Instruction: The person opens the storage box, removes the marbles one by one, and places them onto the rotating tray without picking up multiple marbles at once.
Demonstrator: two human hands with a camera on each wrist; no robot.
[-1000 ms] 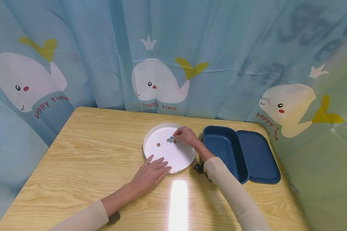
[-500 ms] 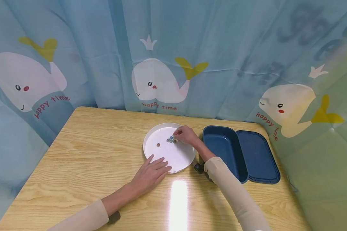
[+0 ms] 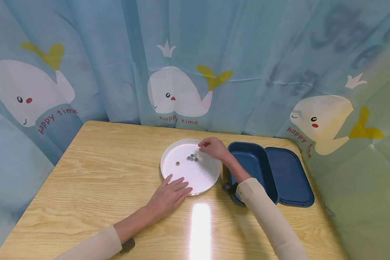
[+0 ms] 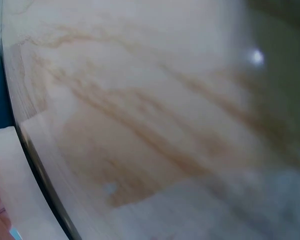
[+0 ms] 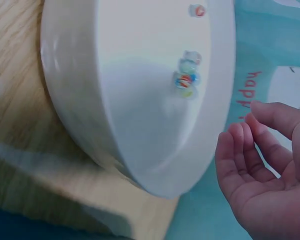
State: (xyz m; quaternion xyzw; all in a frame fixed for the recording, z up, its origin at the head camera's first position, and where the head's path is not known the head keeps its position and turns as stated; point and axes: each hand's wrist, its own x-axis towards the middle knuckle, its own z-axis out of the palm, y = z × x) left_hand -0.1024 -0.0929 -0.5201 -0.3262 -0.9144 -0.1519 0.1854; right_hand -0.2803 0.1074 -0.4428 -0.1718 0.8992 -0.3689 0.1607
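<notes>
Room lies over the table point(image 3: 110, 162) left of the tray point(image 3: 201, 177) and across its far left rim. The left hand point(image 3: 170, 196) blocks the near left edge; the right hand point(image 3: 214, 148) and box point(image 3: 247, 159) crowd the right.

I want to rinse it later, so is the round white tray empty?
Not empty: the head view shows a cluster of marbles and, apart from it, a lone marble inside the white tray.

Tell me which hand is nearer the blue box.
Right. The right hand is just left of the blue box, by the plate's far right edge; the left hand touches the plate's near edge, farther away.
</notes>
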